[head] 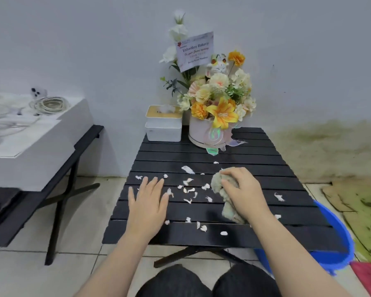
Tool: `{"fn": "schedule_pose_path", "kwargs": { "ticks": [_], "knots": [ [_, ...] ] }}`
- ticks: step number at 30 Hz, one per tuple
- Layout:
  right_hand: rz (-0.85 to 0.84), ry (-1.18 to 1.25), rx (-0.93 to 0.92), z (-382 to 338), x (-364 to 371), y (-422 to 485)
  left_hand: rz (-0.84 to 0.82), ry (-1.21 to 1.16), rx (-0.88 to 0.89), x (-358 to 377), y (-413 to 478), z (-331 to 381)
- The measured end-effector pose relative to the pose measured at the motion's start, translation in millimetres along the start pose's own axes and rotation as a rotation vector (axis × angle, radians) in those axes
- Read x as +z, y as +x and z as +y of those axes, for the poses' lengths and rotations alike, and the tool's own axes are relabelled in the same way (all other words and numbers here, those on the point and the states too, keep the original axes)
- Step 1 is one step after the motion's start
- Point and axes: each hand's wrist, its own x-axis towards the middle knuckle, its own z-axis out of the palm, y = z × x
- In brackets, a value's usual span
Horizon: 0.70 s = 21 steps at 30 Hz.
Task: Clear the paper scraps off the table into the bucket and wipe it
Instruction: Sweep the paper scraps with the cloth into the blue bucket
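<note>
Several white paper scraps [189, 190] lie scattered over the middle of a black slatted table [201, 153]. My left hand [148, 202] rests flat on the table's left side, fingers spread, holding nothing, with scraps just to its right. My right hand [242, 191] grips a crumpled pale green cloth [217, 183] pressed on the table right of the scraps. A blue bucket [334, 256] stands on the floor at the table's near right corner, partly hidden under the table's edge.
At the table's far end stand a white tissue box [163, 127] and a flower arrangement in a white pot [210, 133] with a card. A black bench [77, 151] with a white box is at left. A red cloth [368, 277] lies beside the bucket.
</note>
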Motion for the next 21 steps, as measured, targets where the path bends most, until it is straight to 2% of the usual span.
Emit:
{"fn": "schedule_pose_path", "kwargs": {
  "ticks": [3, 6, 9, 11, 16, 18, 21],
  "knots": [
    [-0.134, 0.045, -0.03, -33, 32, -3, 0.009, 0.0, -0.112, -21, -3, -63],
    [-0.275, -0.026, -0.09, -63, 59, 0, -0.045, -0.016, -0.144, -23, -6, -103],
    [-0.394, -0.144, -0.106, -94, 80, 4, -0.198, 0.072, -0.081, -9, -6, -123],
    [-0.443, -0.243, -0.145, -111, 95, 4, -0.274, 0.042, -0.083, 1, -6, -132],
    [-0.543, -0.38, -0.265, -128, 144, -9, -0.267, 0.005, -0.074, 7, -5, -137],
    [-0.467, -0.4, -0.317, -121, 170, -23, -0.263, -0.019, -0.074, 7, -5, -138],
    [-0.191, -0.384, -0.395, -104, 197, -48, -0.263, -0.05, -0.087, 9, -6, -139]
  ]
}}
